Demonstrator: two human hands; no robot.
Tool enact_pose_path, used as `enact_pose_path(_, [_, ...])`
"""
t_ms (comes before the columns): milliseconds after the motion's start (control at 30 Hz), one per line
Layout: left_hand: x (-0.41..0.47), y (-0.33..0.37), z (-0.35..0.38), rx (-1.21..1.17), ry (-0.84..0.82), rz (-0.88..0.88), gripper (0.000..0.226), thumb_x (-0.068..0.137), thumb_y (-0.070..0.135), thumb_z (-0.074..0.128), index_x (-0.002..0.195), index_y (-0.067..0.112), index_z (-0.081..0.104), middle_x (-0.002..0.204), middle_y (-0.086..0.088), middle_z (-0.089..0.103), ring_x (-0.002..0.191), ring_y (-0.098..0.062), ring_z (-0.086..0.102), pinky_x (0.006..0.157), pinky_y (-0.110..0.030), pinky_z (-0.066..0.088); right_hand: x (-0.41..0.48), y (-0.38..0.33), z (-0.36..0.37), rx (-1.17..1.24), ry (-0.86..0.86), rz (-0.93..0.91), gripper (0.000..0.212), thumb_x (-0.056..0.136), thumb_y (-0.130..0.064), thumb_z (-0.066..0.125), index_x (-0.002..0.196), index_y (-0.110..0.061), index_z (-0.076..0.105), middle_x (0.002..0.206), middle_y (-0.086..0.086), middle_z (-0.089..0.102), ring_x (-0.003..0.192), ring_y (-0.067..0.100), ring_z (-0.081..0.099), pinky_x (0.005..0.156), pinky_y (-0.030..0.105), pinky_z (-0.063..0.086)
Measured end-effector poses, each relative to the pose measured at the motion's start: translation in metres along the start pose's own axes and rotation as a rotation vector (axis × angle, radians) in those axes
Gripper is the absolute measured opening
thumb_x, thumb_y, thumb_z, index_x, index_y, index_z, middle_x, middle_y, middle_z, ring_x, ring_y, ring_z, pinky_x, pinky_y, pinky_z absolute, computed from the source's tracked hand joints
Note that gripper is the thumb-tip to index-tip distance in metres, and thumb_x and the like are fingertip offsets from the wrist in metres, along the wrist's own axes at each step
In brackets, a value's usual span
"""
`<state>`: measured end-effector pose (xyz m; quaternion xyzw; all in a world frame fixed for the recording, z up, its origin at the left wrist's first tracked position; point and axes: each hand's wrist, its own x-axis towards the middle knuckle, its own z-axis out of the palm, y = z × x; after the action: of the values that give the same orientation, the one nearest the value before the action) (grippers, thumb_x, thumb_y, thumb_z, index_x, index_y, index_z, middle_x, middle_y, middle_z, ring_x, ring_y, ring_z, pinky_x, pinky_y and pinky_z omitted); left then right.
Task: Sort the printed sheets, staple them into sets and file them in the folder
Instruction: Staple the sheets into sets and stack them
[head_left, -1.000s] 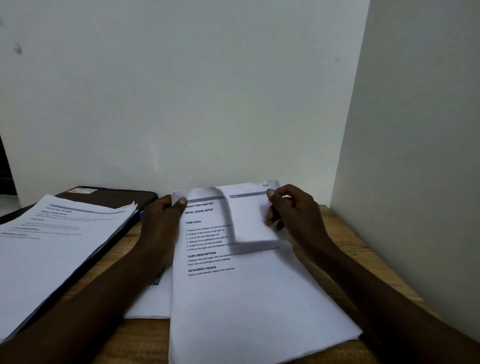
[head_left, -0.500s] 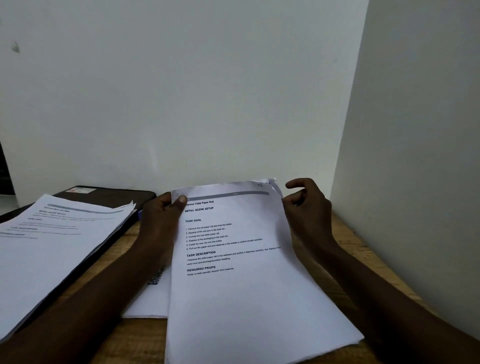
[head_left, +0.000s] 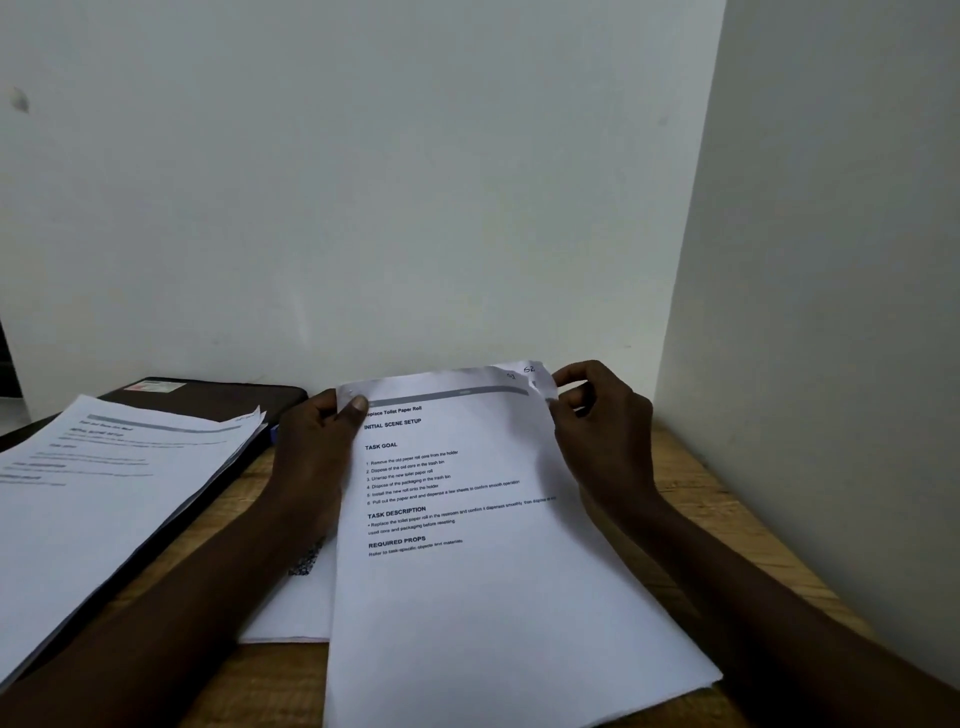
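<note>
2 top corners of the printed sheets (head_left: 467, 597) resting on the tabletop (head_left: 717, 499) are pinched by our left hand (head_left: 317, 457) and right hand (head_left: 602, 436) fingers (head_left: 569, 371), so we judge sorting: next, lift 1 sheet free.

A folder (head_left: 218, 397) lies at the table's (head_left: 727, 519) far left edge, a stack (head_left: 104, 493) on it. The set (head_left: 467, 597) lies mid-table, overlapping a sheet (head_left: 296, 608) at its left. The left hand (head_left: 317, 452) pinches its far left corner, the right hand (head_left: 602, 436) its far right.
</note>
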<state>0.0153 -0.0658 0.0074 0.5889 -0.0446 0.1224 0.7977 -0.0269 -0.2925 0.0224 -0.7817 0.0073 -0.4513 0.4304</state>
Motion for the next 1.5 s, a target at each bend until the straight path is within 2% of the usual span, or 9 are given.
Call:
enact_pose_path(233, [-0.002, 0.004, 0.001, 0.015, 0.013, 0.019, 0.018, 0.1, 0.009, 0.053, 0.105, -0.005, 0.063, 0.101, -0.024, 0.066, 0.087, -0.031, 0.063, 0.088, -0.051, 0.052, -0.001, 0.003, 0.002, -0.064, 0.075, -0.162, 0.015, 0.079, -0.01, 0.073, 0.082, -0.022, 0.065, 0.102, -0.009, 0.053, 0.102, 0.013, 0.052, 0.07, 0.032, 0.049])
enact_pose_path(333, [0.0, 0.004, 0.001, 0.017, 0.021, 0.025, 0.013, 0.1, 0.009, 0.054, 0.092, 0.005, 0.064, 0.09, -0.016, 0.067, 0.077, -0.027, 0.063, 0.082, -0.041, 0.053, -0.001, 0.003, 0.004, 0.006, 0.037, -0.181, 0.014, 0.083, -0.01, 0.071, 0.084, -0.02, 0.062, 0.093, -0.008, 0.059, 0.09, 0.009, 0.057, 0.065, 0.024, 0.045])
enact_pose_path(567, [0.0, 0.004, -0.001, 0.02, 0.014, 0.014, 0.014, 0.099, 0.009, 0.055, 0.091, 0.006, 0.065, 0.095, -0.02, 0.067, 0.087, -0.031, 0.062, 0.093, -0.057, 0.049, -0.004, -0.01, 0.001, 0.2, -0.144, -0.057, 0.015, 0.084, -0.025, 0.075, 0.093, -0.018, 0.065, 0.053, -0.001, 0.059, 0.048, 0.008, 0.048, 0.053, 0.018, 0.037])
enact_pose_path(700, [0.001, 0.003, -0.003, 0.026, 0.002, 0.023, 0.015, 0.1, 0.009, 0.054, 0.09, 0.006, 0.065, 0.09, -0.017, 0.067, 0.075, -0.026, 0.065, 0.084, -0.048, 0.054, -0.002, -0.014, 0.003, 0.558, -0.293, 0.327, 0.034, 0.097, -0.043, 0.05, 0.097, -0.011, 0.062, 0.061, 0.015, 0.065, 0.045, 0.021, 0.053, 0.044, 0.025, 0.037])
enact_pose_path(767, [0.0, 0.003, -0.002, 0.017, -0.012, 0.021, 0.014, 0.1, 0.009, 0.053, 0.093, 0.004, 0.064, 0.091, -0.017, 0.067, 0.072, -0.024, 0.066, 0.081, -0.043, 0.055, -0.001, -0.006, 0.005, 0.408, -0.19, 0.346, 0.021, 0.094, -0.033, 0.061, 0.102, -0.015, 0.055, 0.062, 0.003, 0.064, 0.049, 0.018, 0.053, 0.05, 0.027, 0.039])
enact_pose_path(933, [-0.001, 0.004, 0.0, -0.028, -0.028, -0.003, 0.016, 0.1, 0.009, 0.053, 0.106, 0.0, 0.064, 0.101, -0.021, 0.068, 0.088, -0.032, 0.066, 0.089, -0.05, 0.053, 0.001, 0.006, 0.0, 0.096, -0.073, 0.189, 0.054, 0.076, -0.026, 0.08, 0.117, -0.021, 0.046, 0.095, -0.008, 0.058, 0.078, 0.011, 0.056, 0.062, 0.022, 0.04])
enact_pose_path(1167, [-0.001, 0.003, -0.001, -0.004, -0.029, 0.029, 0.014, 0.1, 0.009, 0.053, 0.102, 0.001, 0.064, 0.095, -0.018, 0.068, 0.078, -0.027, 0.066, 0.086, -0.046, 0.054, 0.001, -0.002, -0.006, 0.124, -0.048, 0.126, 0.037, 0.079, -0.026, 0.079, 0.108, -0.025, 0.056, 0.065, -0.002, 0.067, 0.059, 0.002, 0.058, 0.056, 0.013, 0.039])
enact_pose_path(1333, [-0.001, 0.001, 0.0, -0.015, -0.022, 0.018, 0.018, 0.1, 0.009, 0.052, 0.11, -0.002, 0.063, 0.097, -0.018, 0.068, 0.079, -0.027, 0.066, 0.079, -0.041, 0.057, 0.0, -0.001, -0.002, 0.022, -0.052, 0.087, 0.036, 0.081, -0.016, 0.072, 0.114, -0.027, 0.063, 0.059, -0.009, 0.062, 0.069, 0.01, 0.062, 0.066, 0.03, 0.047])
enact_pose_path(1500, [-0.001, 0.001, -0.001, -0.016, -0.021, 0.026, 0.013, 0.1, 0.007, 0.051, 0.1, 0.003, 0.064, 0.092, -0.016, 0.068, 0.072, -0.022, 0.067, 0.076, -0.039, 0.057, 0.0, 0.004, -0.001, 0.027, -0.019, 0.072, 0.021, 0.078, -0.019, 0.076, 0.093, -0.03, 0.065, 0.063, -0.016, 0.065, 0.069, 0.011, 0.063, 0.069, 0.037, 0.052])
